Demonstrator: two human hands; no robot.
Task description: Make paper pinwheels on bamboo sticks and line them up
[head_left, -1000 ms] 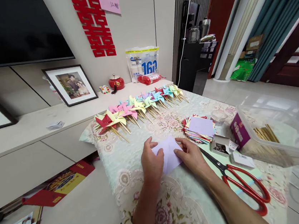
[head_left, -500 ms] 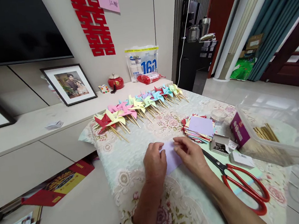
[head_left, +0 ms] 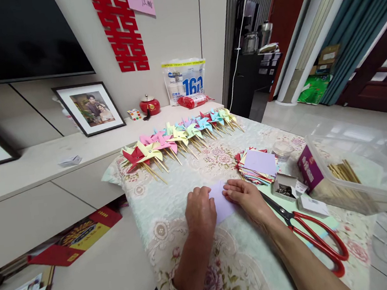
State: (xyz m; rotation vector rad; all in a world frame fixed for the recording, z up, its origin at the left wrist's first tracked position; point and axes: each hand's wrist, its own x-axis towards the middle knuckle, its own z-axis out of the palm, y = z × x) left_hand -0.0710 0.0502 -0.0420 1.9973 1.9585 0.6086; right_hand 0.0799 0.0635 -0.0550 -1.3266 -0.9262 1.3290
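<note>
A square of purple paper (head_left: 222,204) lies on the flowered tablecloth between my hands. My left hand (head_left: 200,211) has its fingers curled at the paper's left edge. On the opposite edge, my right hand (head_left: 244,197) pinches the sheet with thumb and fingers close together. To the right of that hand lie scissors (head_left: 289,218) with red handles, their blade tips partly hidden by it. A stack of coloured paper squares (head_left: 260,163), purple on top, sits just beyond.
Several finished paper pinwheels (head_left: 178,137) on sticks line the table's far edge. At the right are a small box of metal fasteners (head_left: 285,188), a round clear container (head_left: 282,149), and a plastic bin (head_left: 359,191) holding sticks. A cabinet (head_left: 109,140) stands behind.
My right hand has shifted slightly left along the paper. The left hand's fingers have curled a little more at its edge. Everything else stays in place.
</note>
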